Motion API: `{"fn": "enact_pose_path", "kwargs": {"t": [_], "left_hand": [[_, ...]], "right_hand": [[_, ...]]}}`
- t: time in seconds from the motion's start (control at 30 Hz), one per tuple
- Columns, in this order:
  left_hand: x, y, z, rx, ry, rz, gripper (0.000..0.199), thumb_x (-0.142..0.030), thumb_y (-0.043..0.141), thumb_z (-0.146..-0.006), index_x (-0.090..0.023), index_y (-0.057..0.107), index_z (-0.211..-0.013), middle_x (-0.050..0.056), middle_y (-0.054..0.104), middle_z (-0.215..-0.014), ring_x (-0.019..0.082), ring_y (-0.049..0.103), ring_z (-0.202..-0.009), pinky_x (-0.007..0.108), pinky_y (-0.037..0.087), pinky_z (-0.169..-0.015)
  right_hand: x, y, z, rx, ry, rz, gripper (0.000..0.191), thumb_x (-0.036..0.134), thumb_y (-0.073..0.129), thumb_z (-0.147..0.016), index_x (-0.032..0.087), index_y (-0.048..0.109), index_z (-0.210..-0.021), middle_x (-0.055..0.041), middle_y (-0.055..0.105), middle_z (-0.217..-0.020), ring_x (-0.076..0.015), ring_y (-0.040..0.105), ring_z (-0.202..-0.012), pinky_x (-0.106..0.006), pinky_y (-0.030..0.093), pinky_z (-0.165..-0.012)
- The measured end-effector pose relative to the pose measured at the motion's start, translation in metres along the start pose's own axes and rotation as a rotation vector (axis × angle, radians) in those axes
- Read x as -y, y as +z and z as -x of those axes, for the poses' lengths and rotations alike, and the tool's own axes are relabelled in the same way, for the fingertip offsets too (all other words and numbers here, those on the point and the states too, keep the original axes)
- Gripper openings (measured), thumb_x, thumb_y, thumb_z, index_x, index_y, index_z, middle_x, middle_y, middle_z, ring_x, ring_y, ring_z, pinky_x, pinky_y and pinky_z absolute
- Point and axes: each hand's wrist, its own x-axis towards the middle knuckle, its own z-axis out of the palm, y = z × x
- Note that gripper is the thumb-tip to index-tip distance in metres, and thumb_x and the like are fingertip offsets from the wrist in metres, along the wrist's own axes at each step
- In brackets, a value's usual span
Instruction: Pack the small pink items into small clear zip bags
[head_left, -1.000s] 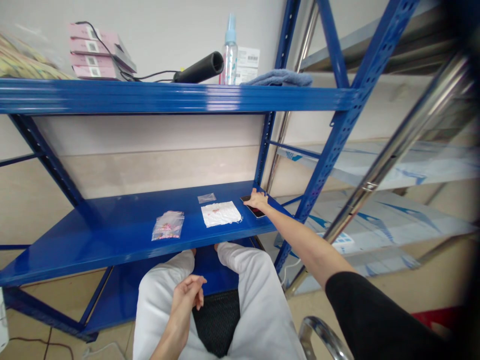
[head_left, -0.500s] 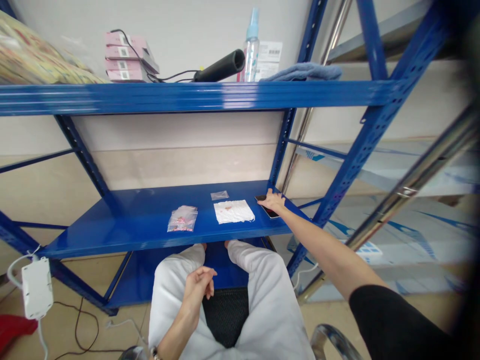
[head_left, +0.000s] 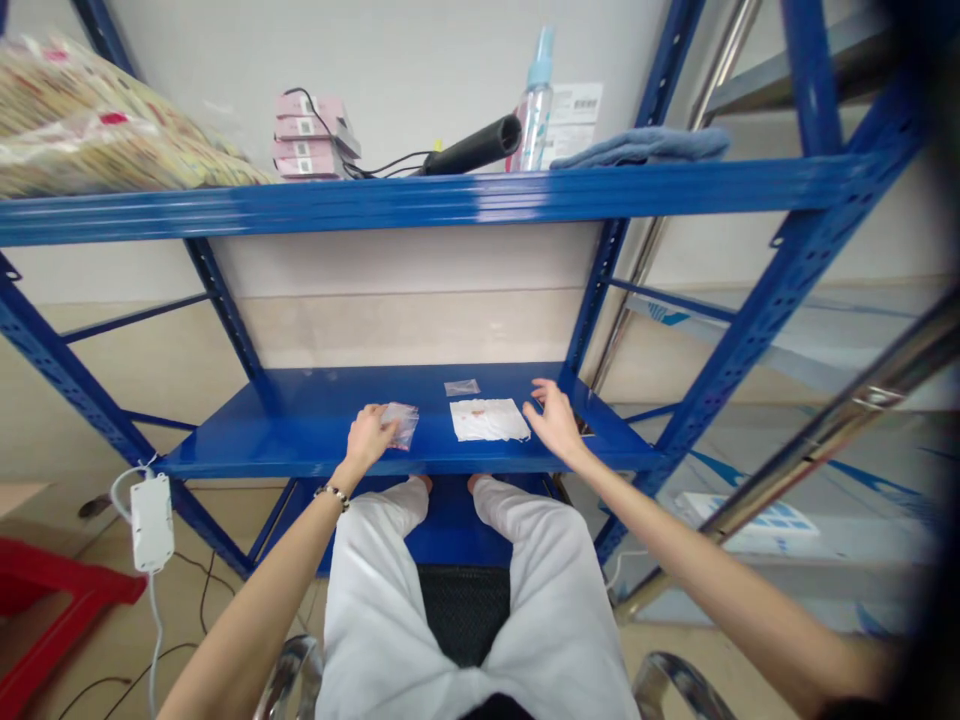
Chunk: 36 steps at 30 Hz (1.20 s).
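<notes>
My left hand (head_left: 366,438) rests on the near shelf and pinches the edge of a clear plastic bag (head_left: 402,425) with small pink contents. My right hand (head_left: 556,422) is spread open just left of a dark phone (head_left: 583,428), which its fingers and palm nearly hide. Between my hands lies a white paper sheet with faint red marks (head_left: 488,420), on the blue steel shelf (head_left: 255,450). Behind the sheet is a small flat clear bag (head_left: 461,387).
A blue upper shelf (head_left: 450,198) holds pink boxes, a spray bottle, a black tube, a folded blue cloth and a patterned bag. Steel uprights stand on both sides. My white-trousered knees lie below the shelf, with a white adapter and a red stool at left.
My left hand has risen from my lap to the plastic bag on the shelf. My right hand has come off the phone and moved left, its fingers spread. The view has turned slightly.
</notes>
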Motion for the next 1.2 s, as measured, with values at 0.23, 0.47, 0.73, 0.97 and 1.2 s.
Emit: {"fn": "enact_pose_path", "kwargs": {"t": [0.23, 0.47, 0.73, 0.97, 1.2], "left_hand": [[0.005, 0.012, -0.005, 0.120, 0.003, -0.184, 0.032, -0.037, 0.050, -0.091, -0.016, 0.074, -0.092, 0.015, 0.071, -0.102, 0.029, 0.062, -0.103, 0.036, 0.046, -0.088], [0.001, -0.014, -0.005, -0.202, 0.025, -0.106, 0.041, -0.030, 0.033, -0.099, -0.022, 0.062, -0.127, 0.010, 0.066, -0.123, 0.023, 0.057, -0.114, 0.033, 0.041, -0.098], [0.008, -0.003, -0.008, -0.053, -0.039, 0.031, 0.034, -0.028, 0.043, -0.094, -0.021, 0.072, -0.111, 0.011, 0.071, -0.113, 0.024, 0.062, -0.105, 0.031, 0.045, -0.090], [0.016, 0.009, -0.014, 0.014, -0.147, 0.180, 0.022, -0.027, 0.059, -0.082, -0.020, 0.078, -0.090, 0.011, 0.076, -0.089, 0.025, 0.069, -0.085, 0.028, 0.048, -0.072], [0.013, -0.005, -0.017, -0.105, -0.192, 0.328, 0.037, -0.035, 0.049, -0.090, -0.012, 0.074, -0.105, 0.012, 0.075, -0.101, 0.026, 0.070, -0.091, 0.030, 0.052, -0.075]], "right_hand": [[0.069, -0.018, 0.169, 0.178, -0.209, -0.287, 0.034, 0.020, 0.047, -0.091, 0.026, 0.050, -0.125, -0.0079, 0.058, -0.119, -0.0245, 0.054, -0.113, -0.042, 0.043, -0.099], [0.060, -0.035, 0.203, 0.175, -0.077, -0.339, 0.029, 0.022, 0.047, -0.092, 0.025, 0.053, -0.120, -0.0071, 0.059, -0.118, -0.0248, 0.055, -0.113, -0.042, 0.042, -0.100], [0.059, -0.028, 0.201, 0.202, -0.032, -0.431, 0.026, 0.025, 0.048, -0.090, 0.027, 0.059, -0.114, -0.0076, 0.063, -0.109, -0.0262, 0.059, -0.103, -0.041, 0.047, -0.090], [0.055, -0.028, 0.200, 0.294, -0.060, -0.498, 0.020, 0.026, 0.044, -0.092, 0.028, 0.064, -0.090, -0.0083, 0.063, -0.095, -0.0289, 0.060, -0.096, -0.045, 0.048, -0.085], [0.062, -0.031, 0.201, 0.345, -0.070, -0.534, 0.023, 0.025, 0.044, -0.093, 0.026, 0.065, -0.085, -0.0076, 0.063, -0.094, -0.0272, 0.060, -0.094, -0.042, 0.048, -0.084]]}}
